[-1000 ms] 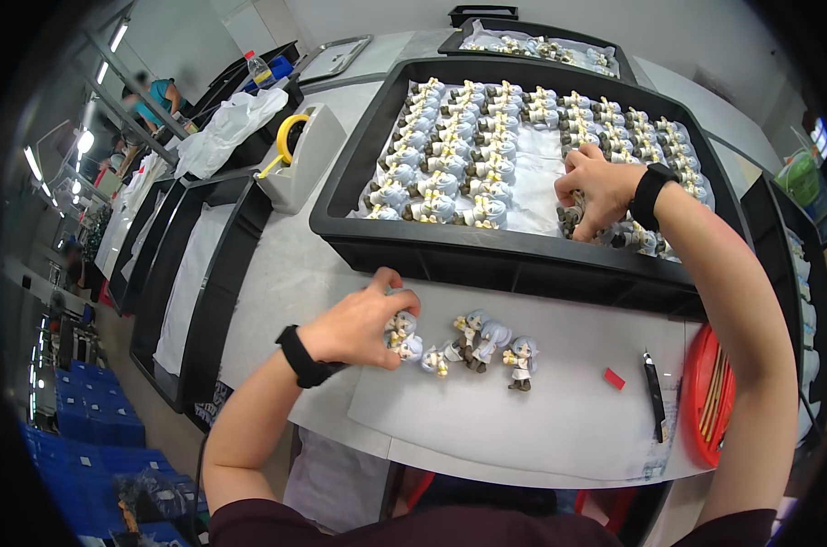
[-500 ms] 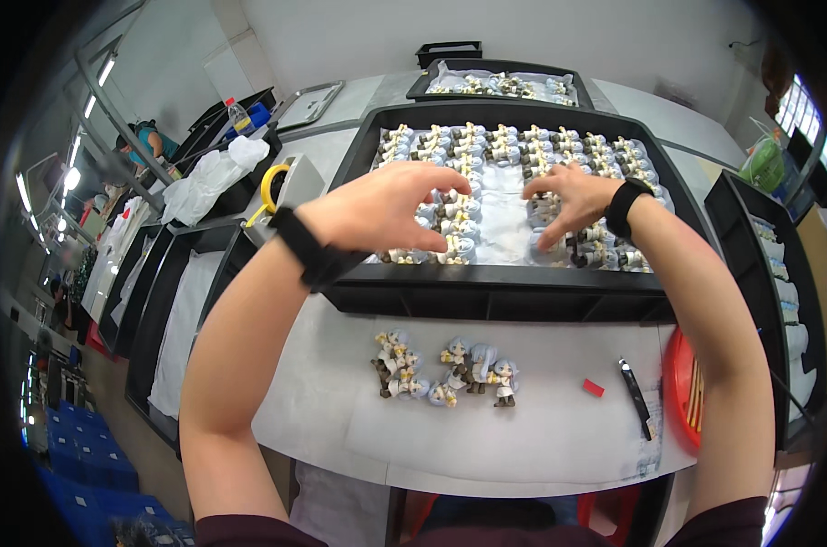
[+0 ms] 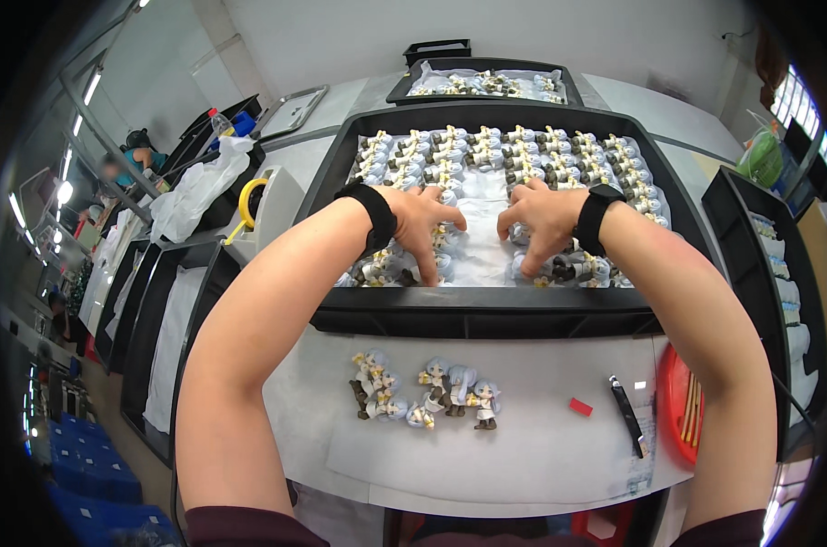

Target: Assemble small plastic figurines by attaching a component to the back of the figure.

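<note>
A large black tray (image 3: 486, 321) lined with white sheet holds rows of small figurines (image 3: 523, 162) with pale blue hair. My left hand (image 3: 417, 223) reaches into its left half, fingers spread and curved over the figurines there. Opposite it, my right hand (image 3: 543, 221) touches or hovers over the right rows, thumb and fingers apart. Between the hands runs a strip of bare white lining (image 3: 484, 244). No figurine is seen lifted in either hand; what lies under the palms is hidden. Several loose figurines (image 3: 460, 392) lie on the table in front of the tray.
Front right, a black pen-like knife (image 3: 626, 417), a small red piece (image 3: 580, 407) and a red bowl (image 3: 671, 387) with wooden sticks. A tape dispenser (image 3: 272, 214) stands left of the tray. Further trays flank the table (image 3: 532, 456); a smaller figurine tray (image 3: 577, 91) sits behind.
Both hands have lowered toward the figurines, and the left has turned its fingers more downward. The view has shifted slightly. The loose figurines keep their arrangement.
</note>
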`<state>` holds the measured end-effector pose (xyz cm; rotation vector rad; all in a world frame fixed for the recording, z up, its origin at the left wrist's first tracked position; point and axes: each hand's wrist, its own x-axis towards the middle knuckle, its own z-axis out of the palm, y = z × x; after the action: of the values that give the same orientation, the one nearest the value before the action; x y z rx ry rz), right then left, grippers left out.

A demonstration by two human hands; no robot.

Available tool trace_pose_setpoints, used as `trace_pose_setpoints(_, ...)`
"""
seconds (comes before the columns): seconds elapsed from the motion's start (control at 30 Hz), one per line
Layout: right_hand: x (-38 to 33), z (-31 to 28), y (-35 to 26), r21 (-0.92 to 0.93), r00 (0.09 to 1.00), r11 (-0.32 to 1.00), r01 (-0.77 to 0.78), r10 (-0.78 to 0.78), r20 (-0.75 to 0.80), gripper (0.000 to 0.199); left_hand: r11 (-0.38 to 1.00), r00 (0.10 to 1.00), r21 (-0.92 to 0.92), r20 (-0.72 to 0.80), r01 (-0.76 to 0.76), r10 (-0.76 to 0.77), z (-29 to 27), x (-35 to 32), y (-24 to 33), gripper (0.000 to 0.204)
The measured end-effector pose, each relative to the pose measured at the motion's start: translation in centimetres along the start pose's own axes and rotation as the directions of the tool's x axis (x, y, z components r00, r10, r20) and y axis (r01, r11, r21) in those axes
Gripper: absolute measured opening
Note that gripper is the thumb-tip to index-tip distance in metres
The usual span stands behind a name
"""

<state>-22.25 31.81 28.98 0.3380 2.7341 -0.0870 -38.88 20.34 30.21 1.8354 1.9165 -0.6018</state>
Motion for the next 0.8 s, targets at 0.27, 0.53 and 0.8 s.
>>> trace_pose_setpoints(0.27, -0.7, 1.6, 0.2, 0.150, 0.956, 0.970, 0.190, -0.148, -0.253, 0.035, 0.998, 1.000, -0.052, 0.012, -0.022, 0.023, 0.6, -0.1, -0.1, 0.095)
trace_pose_setpoints(0.53, -2.5, 0.9, -0.1, 0.245, 0.855, 0.938, 0.245, -0.091, -0.510, 0.029, 0.997, 0.998, -0.065, -0.033, -0.049, 0.047, 1.6, -1.1, -0.2, 0.086)
trace_pose_setpoints(0.8, -10.2, -1.2, -5.0, 0.200, 0.642, 0.869, 0.454, -0.163, -0.750, 0.022, 0.990, 0.979, -0.036, -0.158, -0.137, 0.130, 2.6, -0.3, -0.7, 0.082)
